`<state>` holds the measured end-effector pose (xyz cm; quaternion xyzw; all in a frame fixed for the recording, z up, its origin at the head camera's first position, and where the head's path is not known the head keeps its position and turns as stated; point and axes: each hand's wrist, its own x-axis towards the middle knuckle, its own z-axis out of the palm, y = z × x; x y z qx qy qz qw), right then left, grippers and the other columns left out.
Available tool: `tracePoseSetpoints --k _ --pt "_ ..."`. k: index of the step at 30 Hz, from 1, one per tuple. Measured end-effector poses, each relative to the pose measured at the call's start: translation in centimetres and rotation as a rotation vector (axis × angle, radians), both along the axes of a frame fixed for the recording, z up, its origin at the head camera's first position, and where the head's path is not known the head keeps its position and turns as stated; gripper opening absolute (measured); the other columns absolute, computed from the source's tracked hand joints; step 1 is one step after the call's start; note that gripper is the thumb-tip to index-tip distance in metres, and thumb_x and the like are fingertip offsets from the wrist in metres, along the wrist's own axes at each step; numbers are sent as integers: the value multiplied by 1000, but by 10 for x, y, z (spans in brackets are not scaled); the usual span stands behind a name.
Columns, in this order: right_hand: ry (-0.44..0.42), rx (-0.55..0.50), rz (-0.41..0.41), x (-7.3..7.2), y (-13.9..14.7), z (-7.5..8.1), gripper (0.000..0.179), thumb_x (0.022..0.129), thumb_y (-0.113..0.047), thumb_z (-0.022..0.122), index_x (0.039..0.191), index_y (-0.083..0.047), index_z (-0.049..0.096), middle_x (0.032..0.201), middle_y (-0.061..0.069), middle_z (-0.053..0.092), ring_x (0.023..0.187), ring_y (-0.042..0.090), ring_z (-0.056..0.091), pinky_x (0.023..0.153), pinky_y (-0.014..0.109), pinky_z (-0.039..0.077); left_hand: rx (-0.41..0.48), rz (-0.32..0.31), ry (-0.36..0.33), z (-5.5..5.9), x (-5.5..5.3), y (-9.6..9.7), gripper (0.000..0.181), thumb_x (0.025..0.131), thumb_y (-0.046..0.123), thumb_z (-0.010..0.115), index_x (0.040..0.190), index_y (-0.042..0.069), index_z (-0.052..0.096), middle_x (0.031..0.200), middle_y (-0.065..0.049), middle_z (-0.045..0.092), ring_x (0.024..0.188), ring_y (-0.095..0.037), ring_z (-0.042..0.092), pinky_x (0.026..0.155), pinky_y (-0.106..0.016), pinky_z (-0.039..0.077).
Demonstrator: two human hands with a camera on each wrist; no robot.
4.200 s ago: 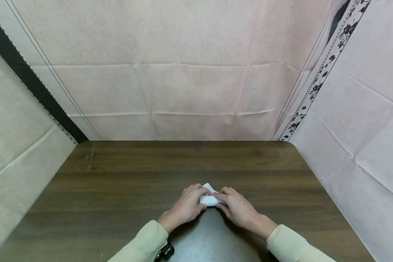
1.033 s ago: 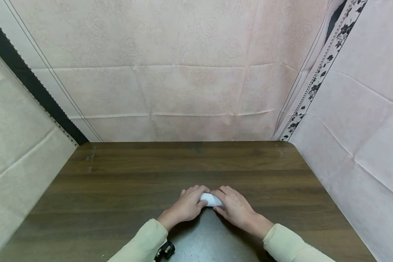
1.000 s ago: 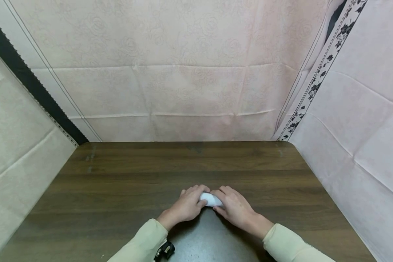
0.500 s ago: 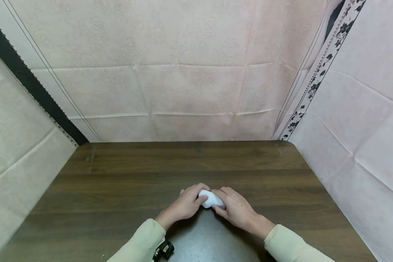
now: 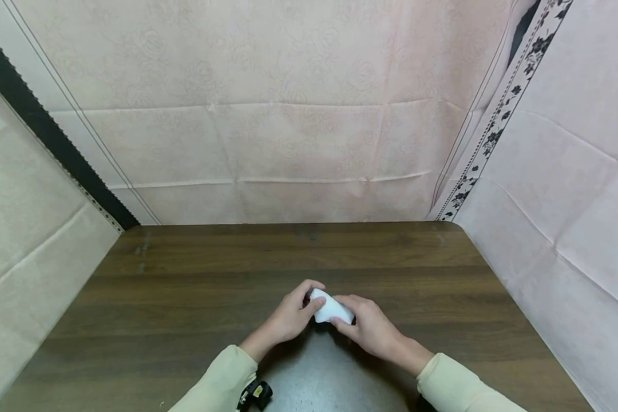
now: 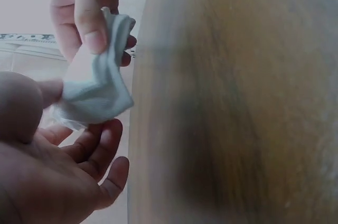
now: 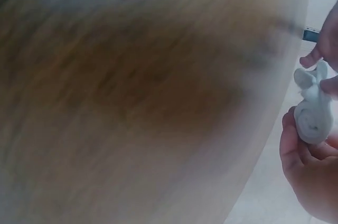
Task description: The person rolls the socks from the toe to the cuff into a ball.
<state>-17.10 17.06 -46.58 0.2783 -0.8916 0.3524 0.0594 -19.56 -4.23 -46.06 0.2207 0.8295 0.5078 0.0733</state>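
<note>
A small rolled-up white cloth (image 5: 332,309) is held between both hands, a little above the table. My left hand (image 5: 290,316) pinches its left end between thumb and fingers. On the other end, the right hand (image 5: 372,328) grips with its thumb at the near side. The left wrist view shows folded, layered edges on the cloth (image 6: 97,89). A spiral of rolled layers shows at the end of the cloth (image 7: 313,123) in the right wrist view, with a loose fold sticking up beside it. Some fingertips are hidden behind the cloth.
The brown wooden table (image 5: 211,274) lies under the hands. A pale patterned curtain (image 5: 288,143) hangs behind its far edge, with more pale cloth (image 5: 571,229) along the right side. A black device (image 5: 260,393) is at the left sleeve.
The cloth was on the table as a roll with a pointed flap, which then went out of sight. Both hands have since lifted and tilted it, its left end raised and farther away.
</note>
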Motion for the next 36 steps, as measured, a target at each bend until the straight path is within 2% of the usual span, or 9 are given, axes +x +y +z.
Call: tracePoseSetpoints --k 4,8,18,24,28,32,36 --pt "-42 -78 -10 -1 -2 3 27 95 -20 72 120 -10 69 103 -2 69 80 9 60 67 25 51 22 3 6 2 1 -2 46 94 23 74 132 8 55 103 -4 58 89 -18 54 71 -29 47" --pt "-92 -123 -36 -1 -4 6 27 95 -22 73 118 -11 70 97 -4 69 77 8 59 67 25 51 17 -5 9 5 2 -3 59 88 22 80 138 10 52 113 -3 57 96 -19 54 75 -31 48" --pt "-208 -186 -78 0 -5 12 24 95 -17 72 115 -4 71 97 2 71 77 11 61 64 25 51 40 -32 -7 7 1 -8 65 90 17 78 147 18 48 116 -2 60 101 -21 56 78 -37 50" --pt "-251 -202 -90 1 -6 13 25 97 -20 69 116 -4 71 93 0 70 75 11 60 62 25 50 32 -19 31 7 3 -9 61 94 20 73 149 18 47 120 0 61 105 -19 57 85 -42 50" --pt "-265 -208 -96 1 -6 13 24 98 -21 68 115 -4 71 92 0 69 74 11 59 61 25 50 56 20 99 6 5 -7 53 95 22 73 143 14 53 125 -2 57 111 -22 56 93 -51 47" --pt "-296 -227 -92 1 -7 14 23 98 -21 68 113 -4 71 89 1 69 71 13 60 59 25 50 82 81 197 5 6 -5 41 91 20 77 129 14 61 124 -1 56 116 -28 54 96 -55 44" --pt "-346 -262 -61 1 -7 15 23 99 -21 66 112 -2 71 85 2 68 69 22 62 56 25 50 61 125 358 6 7 -3 29 88 14 80 113 15 65 116 3 57 113 -24 55 95 -47 47"
